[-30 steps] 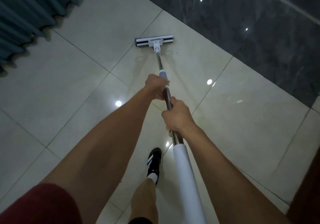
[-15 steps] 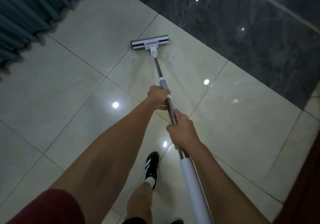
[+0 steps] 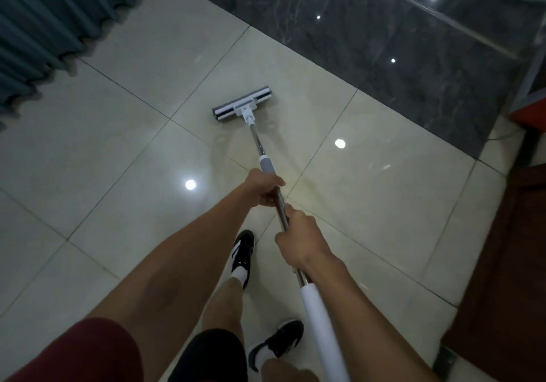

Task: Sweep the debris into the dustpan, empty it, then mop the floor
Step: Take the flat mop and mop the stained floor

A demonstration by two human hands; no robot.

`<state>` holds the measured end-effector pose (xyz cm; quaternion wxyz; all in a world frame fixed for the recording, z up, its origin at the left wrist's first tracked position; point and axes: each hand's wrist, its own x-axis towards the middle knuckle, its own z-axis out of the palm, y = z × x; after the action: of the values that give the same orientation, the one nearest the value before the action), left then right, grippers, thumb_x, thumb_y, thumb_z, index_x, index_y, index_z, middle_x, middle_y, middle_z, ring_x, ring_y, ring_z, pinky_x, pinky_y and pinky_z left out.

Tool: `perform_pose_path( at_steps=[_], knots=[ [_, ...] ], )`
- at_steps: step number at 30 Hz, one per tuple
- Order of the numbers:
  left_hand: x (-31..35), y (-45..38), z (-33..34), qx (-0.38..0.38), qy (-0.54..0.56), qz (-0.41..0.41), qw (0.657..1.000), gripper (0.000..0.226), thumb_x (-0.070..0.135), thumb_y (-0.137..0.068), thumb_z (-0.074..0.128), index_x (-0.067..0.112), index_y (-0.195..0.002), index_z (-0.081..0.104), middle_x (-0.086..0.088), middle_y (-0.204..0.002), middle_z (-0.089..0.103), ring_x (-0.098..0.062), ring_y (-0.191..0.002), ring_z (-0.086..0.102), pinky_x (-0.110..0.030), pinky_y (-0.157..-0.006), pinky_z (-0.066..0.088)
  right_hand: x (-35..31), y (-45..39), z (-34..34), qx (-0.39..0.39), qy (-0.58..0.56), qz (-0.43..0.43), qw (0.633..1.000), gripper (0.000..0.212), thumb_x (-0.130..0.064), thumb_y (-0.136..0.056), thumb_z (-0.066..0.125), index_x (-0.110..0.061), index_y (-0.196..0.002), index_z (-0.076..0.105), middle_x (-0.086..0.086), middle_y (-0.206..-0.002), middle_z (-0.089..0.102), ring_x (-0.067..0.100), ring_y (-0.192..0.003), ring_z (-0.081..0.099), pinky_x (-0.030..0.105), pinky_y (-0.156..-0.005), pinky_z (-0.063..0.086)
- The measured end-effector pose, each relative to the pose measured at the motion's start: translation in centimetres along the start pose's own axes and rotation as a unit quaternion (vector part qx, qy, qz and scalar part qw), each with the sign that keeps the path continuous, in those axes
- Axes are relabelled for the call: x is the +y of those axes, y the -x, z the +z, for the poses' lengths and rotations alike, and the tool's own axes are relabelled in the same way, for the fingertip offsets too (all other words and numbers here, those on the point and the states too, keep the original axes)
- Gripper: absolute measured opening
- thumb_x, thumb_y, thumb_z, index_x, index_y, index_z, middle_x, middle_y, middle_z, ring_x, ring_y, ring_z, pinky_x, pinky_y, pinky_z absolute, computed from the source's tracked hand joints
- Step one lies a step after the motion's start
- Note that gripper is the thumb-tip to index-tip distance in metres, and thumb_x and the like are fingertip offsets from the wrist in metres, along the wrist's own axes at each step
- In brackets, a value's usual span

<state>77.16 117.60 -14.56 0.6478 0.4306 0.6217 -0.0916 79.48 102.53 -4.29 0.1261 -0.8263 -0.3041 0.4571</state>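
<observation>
A flat mop with a grey and white head (image 3: 241,108) lies on the cream floor tiles (image 3: 124,157) ahead of me. Its metal pole (image 3: 257,139) runs back to a white grip (image 3: 320,331) at my lower right. My left hand (image 3: 263,189) grips the pole just below its grey collar. My right hand (image 3: 298,238) grips the pole a little lower, above the white grip. Both fists are wrapped round the pole. No dustpan or debris is in view.
A teal pleated curtain (image 3: 44,27) hangs at the upper left. A dark marble strip (image 3: 384,42) runs across the far right. A dark wooden piece (image 3: 508,263) stands at the right edge. My black-and-white shoes (image 3: 243,251) stand on the tiles below my hands.
The mop head has been drawn back toward me and to the right over the tiles and has tilted. I have stepped back, and a second shoe has come into view.
</observation>
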Motion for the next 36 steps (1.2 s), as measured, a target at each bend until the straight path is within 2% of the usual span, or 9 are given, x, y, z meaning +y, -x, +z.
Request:
perform_pose_path(
  at_steps=[4, 10, 12, 14, 16, 21, 26, 30, 36],
  knots=[
    [-4.0, 3.3, 2.5, -0.004, 0.062, -0.002, 0.998, 0.037, 0.008, -0.086, 0.073, -0.011, -0.113, 0.057, -0.023, -0.089, 0.07, -0.033, -0.069, 0.072, -0.044, -0.062, 0.062, 2.9, 4.9, 0.5, 0.014, 0.056, -0.021, 0.998, 0.051, -0.012, -0.092, 0.058, -0.013, -0.141, 0.046, 0.013, -0.113, 0.061, 0.023, -0.078, 0.051, 0.028, -0.064, 0.041],
    [-7.2, 7.8, 3.4, -0.056, 0.188, 0.017, 0.98, 0.015, 0.003, -0.094, 0.057, -0.005, -0.107, 0.054, -0.015, -0.085, 0.062, -0.025, -0.065, 0.064, -0.038, -0.056, 0.055, 4.8, 10.1, 1.6, 0.065, 0.066, -0.024, 0.995, 0.032, -0.023, -0.087, 0.057, -0.017, -0.118, 0.055, 0.003, -0.084, 0.058, 0.024, -0.068, 0.056, 0.026, -0.048, 0.034],
    [-7.6, 9.0, 3.0, -0.066, 0.211, 0.034, 0.975, 0.016, 0.002, -0.094, 0.054, -0.004, -0.108, 0.051, -0.013, -0.088, 0.061, -0.024, -0.065, 0.063, -0.037, -0.058, 0.055, 5.0, 10.9, 1.4, 0.022, -0.088, 0.044, 0.995, 0.025, -0.025, -0.085, 0.06, -0.012, -0.104, 0.051, 0.004, -0.082, 0.062, 0.023, -0.064, 0.061, 0.025, -0.048, 0.042],
    [-7.4, 10.1, 2.2, -0.078, 0.233, 0.051, 0.968, 0.017, 0.002, -0.093, 0.05, -0.003, -0.11, 0.049, -0.011, -0.089, 0.061, -0.022, -0.062, 0.062, -0.033, -0.057, 0.055, 4.4, 11.5, 1.1, -0.098, -0.31, 0.129, 0.937, 0.027, -0.017, -0.086, 0.059, -0.005, -0.108, 0.049, 0.011, -0.078, 0.07, 0.019, -0.05, 0.06, 0.027, -0.045, 0.048],
    [-6.9, 11.0, 1.3, -0.086, 0.247, 0.06, 0.963, 0.017, 0.004, -0.094, 0.046, -0.002, -0.11, 0.047, -0.009, -0.087, 0.059, -0.019, -0.061, 0.059, -0.031, -0.057, 0.053, 3.0, 11.5, 1.3, -0.107, -0.359, 0.124, 0.919, 0.022, -0.008, -0.085, 0.055, -0.006, -0.108, 0.053, 0.012, -0.067, 0.066, 0.015, -0.04, 0.052, 0.026, -0.043, 0.046],
    [-5.6, 10.8, -0.9, -0.076, 0.241, 0.057, 0.966, 0.025, 0.012, -0.095, 0.045, 0.001, -0.118, 0.047, -0.01, -0.088, 0.061, -0.022, -0.07, 0.06, -0.033, -0.065, 0.05, -0.9, 10.8, 1.7, -0.015, -0.24, 0.076, 0.968, 0.029, -0.008, -0.085, 0.053, -0.008, -0.113, 0.054, 0.013, -0.087, 0.064, 0.016, -0.045, 0.057, 0.02, -0.038, 0.044],
    [-5.5, 8.0, -2.0, -0.009, 0.154, 0.044, 0.987, 0.044, 0.029, -0.088, 0.075, -0.001, -0.117, 0.059, -0.012, -0.093, 0.073, -0.022, -0.072, 0.069, -0.035, -0.064, 0.059, -1.7, 10.0, 2.4, 0.034, -0.047, 0.023, 0.998, 0.029, -0.008, -0.086, 0.055, -0.005, -0.115, 0.056, 0.006, -0.086, 0.055, 0.024, -0.069, 0.06, 0.027, -0.051, 0.045],
    [-5.4, 5.9, -2.8, 0.036, 0.128, 0.043, 0.99, 0.05, 0.026, -0.074, 0.088, -0.004, -0.104, 0.062, -0.016, -0.088, 0.075, -0.02, -0.057, 0.071, -0.03, -0.049, 0.056, -1.8, 8.8, 3.0, 0.06, 0.142, -0.028, 0.988, 0.027, -0.01, -0.09, 0.055, -0.007, -0.118, 0.054, 0.004, -0.086, 0.048, 0.024, -0.072, 0.052, 0.031, -0.059, 0.038],
    [-3.7, 3.3, -6.7, 0.023, 0.104, 0.025, 0.994, 0.039, 0.015, -0.089, 0.074, -0.004, -0.117, 0.055, -0.019, -0.095, 0.072, -0.024, -0.068, 0.071, -0.033, -0.051, 0.058, -4.9, 5.1, 5.0, 0.077, 0.287, -0.063, 0.953, 0.044, -0.008, -0.092, 0.056, -0.005, -0.134, 0.046, 0.012, -0.111, 0.066, 0.03, -0.095, 0.068, 0.032, -0.066, 0.039]
  ],
)
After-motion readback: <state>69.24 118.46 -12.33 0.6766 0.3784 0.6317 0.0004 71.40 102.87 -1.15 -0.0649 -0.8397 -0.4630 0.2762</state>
